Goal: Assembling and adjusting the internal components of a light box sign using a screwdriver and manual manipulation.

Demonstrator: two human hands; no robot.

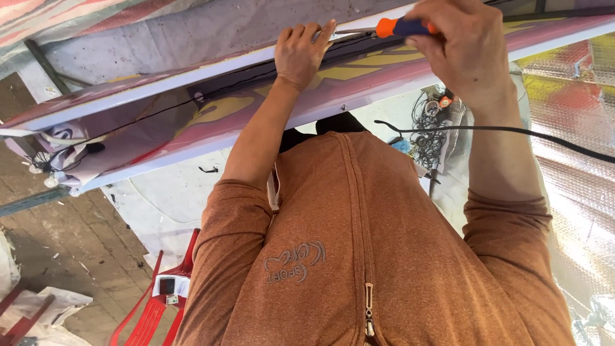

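- Head view, looking straight down the chest: right hand (471, 48) is curled tight, fingers closed around a screwdriver (391, 27) with an orange-and-blue handle.
- Screwdriver lies nearly level, handle mostly buried in the fist, thin metal shaft pointing left toward the other hand.
- Left hand (301, 51) is not holding anything; its fingers (306, 33) are bent and pressed down on the white edge of the long panel (192, 80), fingertips hooked into the dark gap along it.
- Shaft tip meets that gap just beside the left fingertips; whether it touches them I cannot tell.
- Panel runs from near left to far right across the scene, white-rimmed, with a pink and yellow printed face below the gap.
- Thin black cable (512, 131) crosses on the right, passing beside the right forearm.
- Tangle of wires and small parts (432, 125) sits on the pale surface under the panel, right of centre.
- Rust-brown zip jacket (359, 256) fills the near middle.
- Red plastic chair (160, 301) stands near left on the brick floor.
- Silver foil sheet (576, 192) covers the right side.
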